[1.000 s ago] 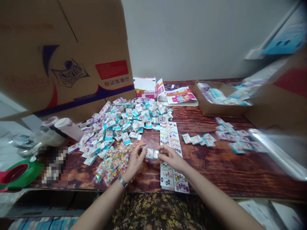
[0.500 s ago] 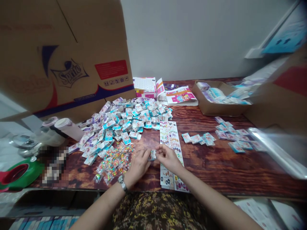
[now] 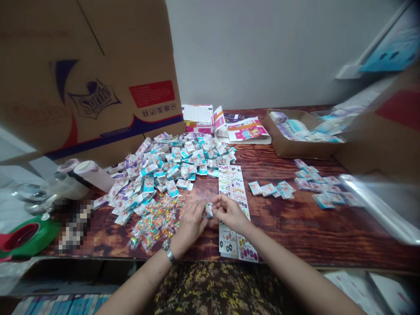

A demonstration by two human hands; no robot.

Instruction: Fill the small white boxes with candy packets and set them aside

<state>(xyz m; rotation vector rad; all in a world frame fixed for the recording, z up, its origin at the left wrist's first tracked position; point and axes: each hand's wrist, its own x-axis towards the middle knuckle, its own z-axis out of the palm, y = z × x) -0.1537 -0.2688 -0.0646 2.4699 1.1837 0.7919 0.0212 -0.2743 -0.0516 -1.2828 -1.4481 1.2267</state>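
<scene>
Between my two hands is a small white and blue printed box (image 3: pixel 207 211), partly covered by fingers. My left hand (image 3: pixel 192 218), with a watch on its wrist, is closed around the box's left side. At the box's right end, my right hand (image 3: pixel 228 213) has its fingers pinched together. Under the right hand lies a strip of sticker sheets (image 3: pixel 234 183) with rows of coloured ovals. Left of my hands spreads a heap of small wrapped candies (image 3: pixel 155 223). Behind it rises a large pile of similar small boxes (image 3: pixel 177 162).
Several small boxes (image 3: pixel 269 189) lie right of the sheets, more (image 3: pixel 323 186) farther right. A carton of packets (image 3: pixel 303 151) stands at the back right. A large Sprite carton (image 3: pixel 114 74), a pale bottle (image 3: pixel 93 175) and a green tape roll (image 3: pixel 42 236) are at left.
The small box has been tilted up slightly between my hands, and more of its face shows. My fingers have shifted a little around it. The piles look the same.
</scene>
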